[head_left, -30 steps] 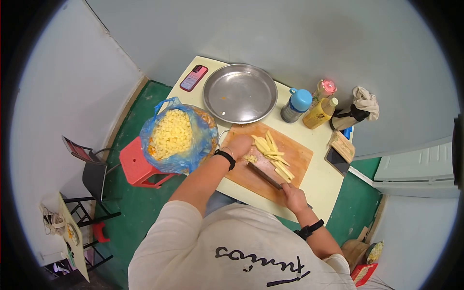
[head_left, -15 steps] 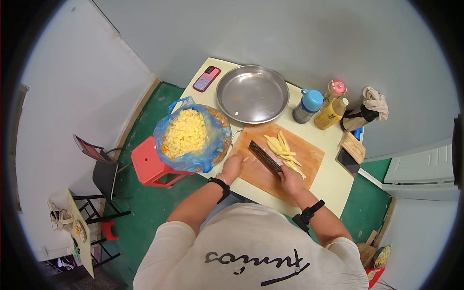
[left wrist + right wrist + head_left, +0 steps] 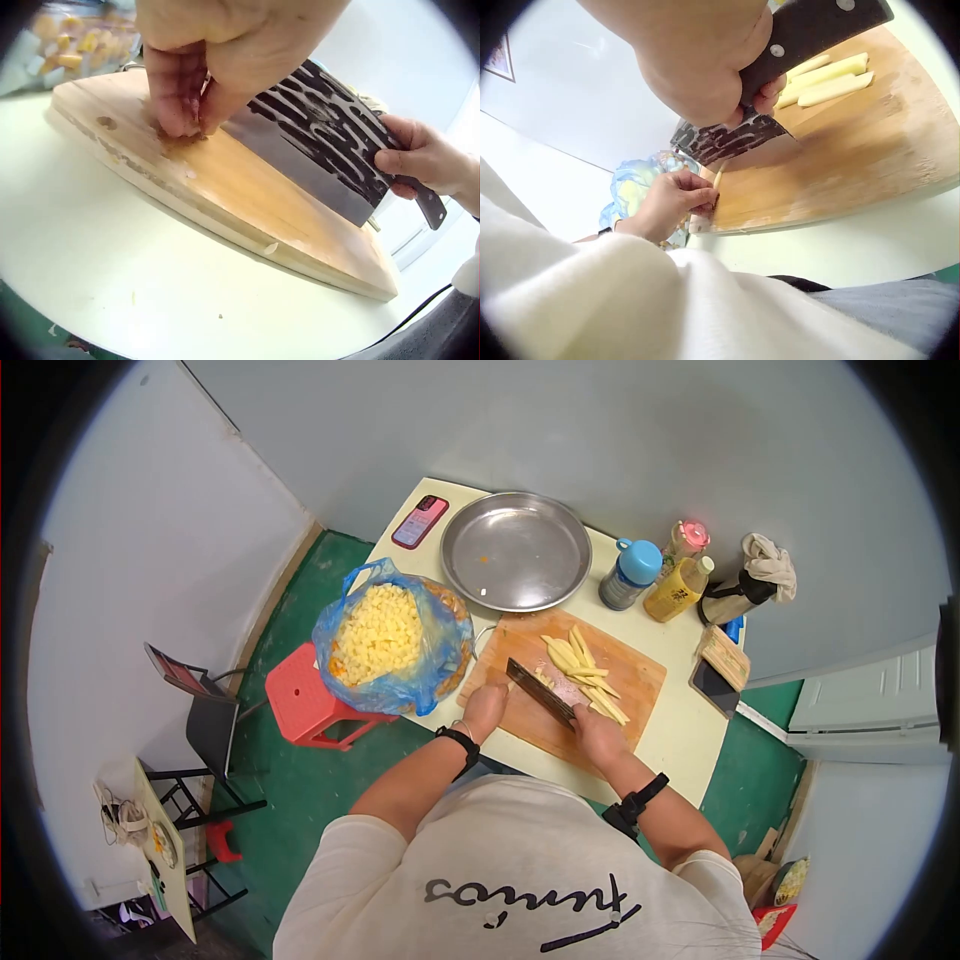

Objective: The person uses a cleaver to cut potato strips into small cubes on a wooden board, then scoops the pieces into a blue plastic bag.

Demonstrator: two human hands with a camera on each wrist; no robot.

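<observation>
My right hand (image 3: 600, 735) grips the black handle of a cleaver (image 3: 540, 693), its broad dark-patterned blade standing on edge over the wooden cutting board (image 3: 495, 735). At the board's left end is my left hand (image 3: 485, 710). Its thumb and fingertips pinch together low at the wood, and in the right wrist view a thin pale potato strip (image 3: 718, 178) sticks out from them. Beyond the blade lies a loose pile of potato sticks (image 3: 575, 655), with small diced bits (image 3: 545, 678) close beside the cleaver.
Left of the board a blue plastic bag (image 3: 430, 675) holds many pale cubes, near a red stool (image 3: 300, 695). Behind stand a round metal pan (image 3: 515, 550), a phone (image 3: 420, 522), a blue-capped bottle (image 3: 630, 575), a yellow bottle (image 3: 678, 592) and a cloth-topped flask (image 3: 735, 600).
The left hand has drawn back from the sticks to the board's near left end. The cleaver, lower and nearer the front right before, has swung up over the middle of the board.
</observation>
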